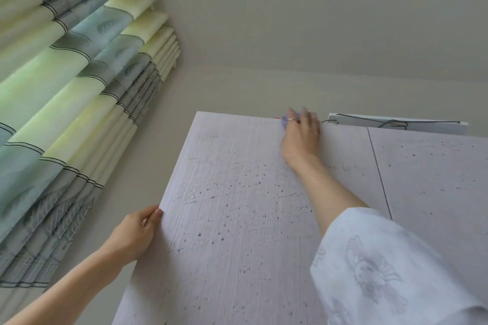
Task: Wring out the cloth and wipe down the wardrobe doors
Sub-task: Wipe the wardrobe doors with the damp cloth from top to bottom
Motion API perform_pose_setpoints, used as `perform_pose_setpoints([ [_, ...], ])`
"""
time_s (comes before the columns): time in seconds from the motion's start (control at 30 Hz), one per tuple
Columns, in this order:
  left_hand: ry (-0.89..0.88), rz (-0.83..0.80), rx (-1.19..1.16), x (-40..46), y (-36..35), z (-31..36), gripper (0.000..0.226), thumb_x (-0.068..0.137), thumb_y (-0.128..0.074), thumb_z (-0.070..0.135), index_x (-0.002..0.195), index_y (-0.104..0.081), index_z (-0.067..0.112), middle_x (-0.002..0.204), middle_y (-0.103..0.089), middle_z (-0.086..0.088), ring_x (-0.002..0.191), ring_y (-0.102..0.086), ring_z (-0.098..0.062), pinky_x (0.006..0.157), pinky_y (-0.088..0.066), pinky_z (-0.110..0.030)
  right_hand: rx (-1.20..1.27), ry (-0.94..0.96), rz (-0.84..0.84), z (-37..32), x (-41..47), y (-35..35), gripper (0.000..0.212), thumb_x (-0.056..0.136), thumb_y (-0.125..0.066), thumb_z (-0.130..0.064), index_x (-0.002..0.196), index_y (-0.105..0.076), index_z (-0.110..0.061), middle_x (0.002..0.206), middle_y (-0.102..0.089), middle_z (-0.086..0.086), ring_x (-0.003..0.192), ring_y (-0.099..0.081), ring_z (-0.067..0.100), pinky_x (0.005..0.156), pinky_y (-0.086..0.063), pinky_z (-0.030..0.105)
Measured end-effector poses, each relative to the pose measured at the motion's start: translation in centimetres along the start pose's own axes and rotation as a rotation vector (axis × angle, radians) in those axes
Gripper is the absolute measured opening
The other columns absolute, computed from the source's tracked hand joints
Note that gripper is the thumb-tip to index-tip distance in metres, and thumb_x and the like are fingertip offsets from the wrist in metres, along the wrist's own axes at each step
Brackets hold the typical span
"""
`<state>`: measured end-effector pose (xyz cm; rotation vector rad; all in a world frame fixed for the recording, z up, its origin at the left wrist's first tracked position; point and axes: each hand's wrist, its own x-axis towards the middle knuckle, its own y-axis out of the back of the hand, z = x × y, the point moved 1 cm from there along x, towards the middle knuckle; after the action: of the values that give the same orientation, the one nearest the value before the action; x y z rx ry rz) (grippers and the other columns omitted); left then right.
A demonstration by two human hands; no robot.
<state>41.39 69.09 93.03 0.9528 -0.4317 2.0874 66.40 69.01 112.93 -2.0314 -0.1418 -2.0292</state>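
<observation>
Speckled grey door, bluish crumpled cloth under right hand

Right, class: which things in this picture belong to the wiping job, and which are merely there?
Part of the job: wardrobe door; cloth; right hand pressing the cloth near the door's top edge; left hand holding the door's side edge.

Merely there: curtain; wire hanger; second door.

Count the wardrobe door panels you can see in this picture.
2. The left wardrobe door is gripped at its edge by the left hand; the right wardrobe door lies beyond the seam. More may sit outside the frame.
</observation>
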Motion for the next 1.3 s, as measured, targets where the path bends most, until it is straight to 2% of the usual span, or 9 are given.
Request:
perform_pose_setpoints([
  [0.2,0.007,-0.033,0.046,0.1,0.3,0.1,0.031,0.1,-0.038,0.03,0.123,-0.058,0.026,0.097,-0.056,-0.005,0.087,-0.055,-0.032,0.061,-0.049,-0.027,0.069,0.486,-0.274,-11.1,-4.0,-2.0,0.055,0.093,-0.035,-0.002,0.146,-0.03,-0.017,0.156,-0.013,0.009,0.144,-0.009,0.025,0.116,-0.005,0.031],
  [0.3,0.012,-0.046,0.046,-0.1,0.4,0.1,0.03,0.1,-0.037,0.031,0.122,-0.058,0.027,0.098,-0.056,-0.005,0.083,-0.053,-0.027,0.06,-0.049,-0.026,0.112,0.376,-0.181,-7.3,-2.4,-1.1,0.051,0.094,-0.04,-0.006,0.142,-0.038,-0.02,0.154,-0.023,0.009,0.141,-0.019,0.024,0.113,-0.013,0.026],
  [0.43,0.063,-0.089,-0.102,-0.7,0.6,0.6,0.021,0.099,-0.039,0.032,0.108,-0.058,0.033,0.082,-0.054,-0.002,0.066,-0.048,-0.018,0.055,-0.046,-0.023,0.092,-0.003,0.055,0.4,-1.2,0.8,0.045,0.095,-0.039,-0.006,0.139,-0.042,-0.014,0.147,-0.033,0.014,0.134,-0.028,0.03,0.11,-0.02,0.033],
  [0.57,0.131,-0.151,-0.216,-1.2,0.9,1.0,0.019,0.099,-0.04,0.033,0.093,-0.057,0.04,0.08,-0.055,0.003,0.063,-0.047,-0.014,0.059,-0.046,-0.022,0.047,-0.17,0.083,1.0,-0.8,0.4,0.046,0.092,-0.04,-0.004,0.138,-0.041,-0.01,0.148,-0.027,0.016,0.136,-0.021,0.033,0.112,-0.015,0.037],
  [0.83,0.101,-0.195,-0.209,-1.0,1.1,0.5,0.021,0.1,-0.039,0.032,0.109,-0.055,0.042,0.086,-0.055,0.005,0.066,-0.048,-0.01,0.065,-0.05,-0.024,0.154,0.338,-0.141,-11.6,-3.3,-3.3,0.051,0.095,-0.034,-0.007,0.145,-0.031,-0.018,0.156,-0.012,0.008,0.144,-0.003,0.028,0.115,-0.001,0.031],
  [0.97,0.09,-0.188,-0.197,-1.0,1.0,0.5,0.021,0.1,-0.038,0.033,0.111,-0.053,0.041,0.089,-0.055,0.005,0.067,-0.048,-0.01,0.067,-0.051,-0.026,0.135,0.646,-0.268,-15.6,-5.0,-4.5,0.046,0.096,-0.04,-0.011,0.14,-0.041,-0.024,0.155,-0.02,0.004,0.143,-0.012,0.023,0.114,-0.004,0.027],
  [1.03,0.076,-0.188,-0.183,-1.0,1.0,0.5,0.02,0.1,-0.037,0.033,0.11,-0.053,0.041,0.09,-0.055,0.005,0.068,-0.049,-0.01,0.067,-0.052,-0.026,0.129,0.651,-0.264,-14.7,-4.2,-4.4,0.046,0.096,-0.039,-0.009,0.139,-0.043,-0.024,0.154,-0.024,0.004,0.142,-0.016,0.022,0.113,-0.007,0.025],
  [1.2,0.049,-0.147,-0.17,-1.1,0.8,0.4,0.019,0.101,-0.036,0.031,0.105,-0.052,0.041,0.083,-0.055,0.01,0.067,-0.05,-0.009,0.063,-0.05,-0.023,0.096,0.25,-0.133,-9.1,-0.9,-2.6,0.049,0.097,-0.035,-0.007,0.144,-0.035,-0.019,0.155,-0.017,0.008,0.143,-0.011,0.026,0.116,-0.008,0.031],
  [1.3,0.062,-0.126,-0.186,-1.1,0.6,0.3,0.018,0.1,-0.037,0.031,0.104,-0.053,0.04,0.081,-0.055,0.009,0.067,-0.05,-0.01,0.068,-0.051,-0.026,0.204,0.45,-0.124,-10.2,-3.4,-3.0,0.041,0.094,-0.042,-0.004,0.131,-0.053,-0.016,0.151,-0.03,0.01,0.141,-0.02,0.024,0.115,-0.009,0.028],
])
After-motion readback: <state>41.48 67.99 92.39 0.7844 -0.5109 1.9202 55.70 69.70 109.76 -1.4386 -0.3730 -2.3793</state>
